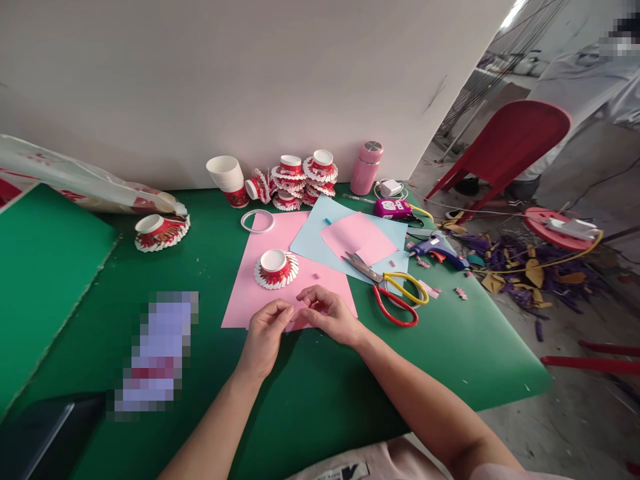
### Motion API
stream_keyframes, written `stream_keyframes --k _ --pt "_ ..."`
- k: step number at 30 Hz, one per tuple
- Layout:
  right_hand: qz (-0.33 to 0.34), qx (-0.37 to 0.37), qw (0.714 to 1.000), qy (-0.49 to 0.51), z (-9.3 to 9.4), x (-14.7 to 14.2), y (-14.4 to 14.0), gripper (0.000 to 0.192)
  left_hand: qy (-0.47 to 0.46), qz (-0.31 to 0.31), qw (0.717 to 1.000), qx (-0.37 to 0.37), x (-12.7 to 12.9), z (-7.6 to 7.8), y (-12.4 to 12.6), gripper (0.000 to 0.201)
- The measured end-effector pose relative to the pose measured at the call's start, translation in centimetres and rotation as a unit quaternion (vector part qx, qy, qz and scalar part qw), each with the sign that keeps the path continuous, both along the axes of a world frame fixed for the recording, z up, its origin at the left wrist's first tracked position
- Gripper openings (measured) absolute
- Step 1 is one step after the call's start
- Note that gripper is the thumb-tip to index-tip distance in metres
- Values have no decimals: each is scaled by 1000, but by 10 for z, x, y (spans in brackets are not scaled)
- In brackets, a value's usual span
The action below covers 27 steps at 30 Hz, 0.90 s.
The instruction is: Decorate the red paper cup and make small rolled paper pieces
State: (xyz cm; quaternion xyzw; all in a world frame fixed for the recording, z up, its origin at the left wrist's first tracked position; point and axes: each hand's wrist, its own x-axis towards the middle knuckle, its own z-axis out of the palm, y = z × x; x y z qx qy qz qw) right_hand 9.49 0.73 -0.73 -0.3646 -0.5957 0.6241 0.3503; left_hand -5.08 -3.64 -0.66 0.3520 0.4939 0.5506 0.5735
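Note:
My left hand (pixel 265 337) and my right hand (pixel 333 315) meet over the near edge of a large pink paper sheet (pixel 265 287) on the green table (pixel 310 393). Their fingertips pinch a small pink piece (pixel 299 315) between them. Just beyond the hands, an upturned red and white paper cup with its wall cut into fanned strips (pixel 276 268) sits on the pink sheet. Right of my right hand lie scissors with one red and one yellow handle (pixel 393 290).
A light blue sheet (pixel 320 233) carries a smaller pink sheet (pixel 357 239). At the back stand stacked paper cups (pixel 227 179), several cut cups (pixel 300 179), a pink flask (pixel 367 168), a tape ring (pixel 257 221) and a blue glue gun (pixel 440 250). Paper scraps litter the floor beside a red chair (pixel 505 143).

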Motion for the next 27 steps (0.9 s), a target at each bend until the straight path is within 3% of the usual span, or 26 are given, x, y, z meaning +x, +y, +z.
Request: stream_keyframes --k 14,21,27 --pt "18 58 998 29 4 3 -1 29 -160 -45 983 -73 1 7 3 20" --pt "36 -19 993 107 1 2 -2 28 -179 -105 975 -77 0 7 2 21" --pt "84 -21 986 142 0 1 -1 30 -195 -122 970 -82 -1 2 1 17"
